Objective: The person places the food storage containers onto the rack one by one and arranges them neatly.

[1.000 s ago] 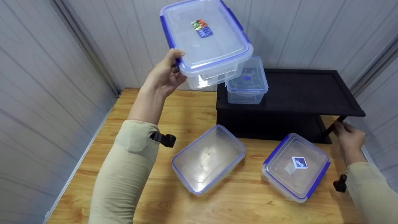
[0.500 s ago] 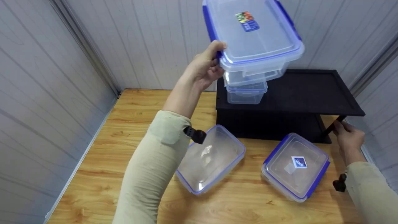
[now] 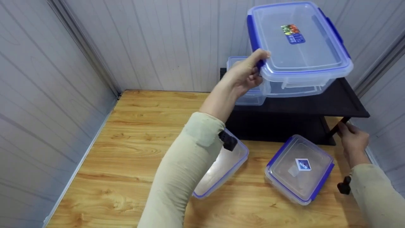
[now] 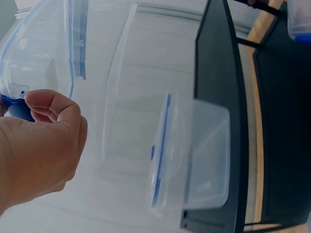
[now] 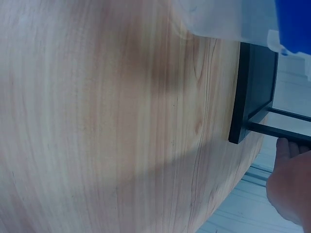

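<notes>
My left hand grips the left edge of a large clear food container with blue side clips and a vegetable label on its lid. The thumb lies over the lid's corner and the fingers curl below. Held in the air, the container overlaps the top of a black two-tier shelf in the head view. My right hand holds the shelf's front right post. A smaller clear container stands on the shelf's top at its left end, partly hidden by my left hand in the head view.
On the wooden table sit two more lidded containers: a rectangular one, partly behind my left sleeve, and a blue-clipped one before the shelf's right half. Pale panel walls enclose the back and sides.
My left hand has carried the large container rightward, from left of the small container to over the shelf's top. It dips slightly in the last half second. My right hand stays on the post.
</notes>
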